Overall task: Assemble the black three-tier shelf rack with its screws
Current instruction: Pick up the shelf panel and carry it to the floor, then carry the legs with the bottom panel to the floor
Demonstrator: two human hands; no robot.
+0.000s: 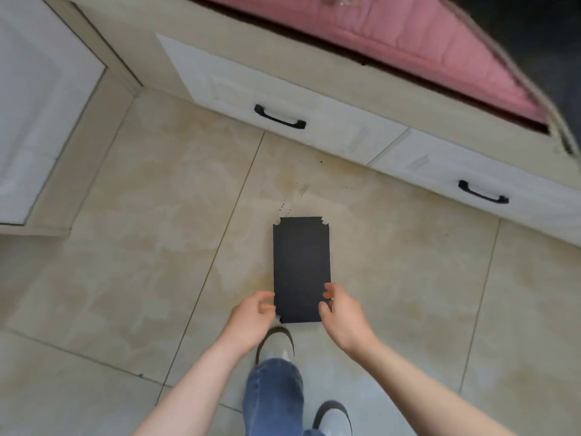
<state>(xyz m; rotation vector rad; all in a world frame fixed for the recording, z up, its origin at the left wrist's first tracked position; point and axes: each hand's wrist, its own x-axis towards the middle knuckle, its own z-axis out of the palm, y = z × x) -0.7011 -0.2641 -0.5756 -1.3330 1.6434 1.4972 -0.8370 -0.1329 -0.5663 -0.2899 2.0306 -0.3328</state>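
A black rectangular shelf board point(301, 265) with notched corners lies lengthwise in front of me, above the tiled floor. My left hand point(251, 319) grips its near left edge with curled fingers. At the near right edge, my right hand point(341, 316) pinches the board between thumb and fingers. No screws or other rack parts are in view.
A low bed base with white drawers and black handles point(279, 118) runs across the back, with a pink mattress point(393, 36) on top. A white cabinet point(37, 105) stands at the left. My shoes point(276, 344) and a jeans leg are below the board on the beige tiles.
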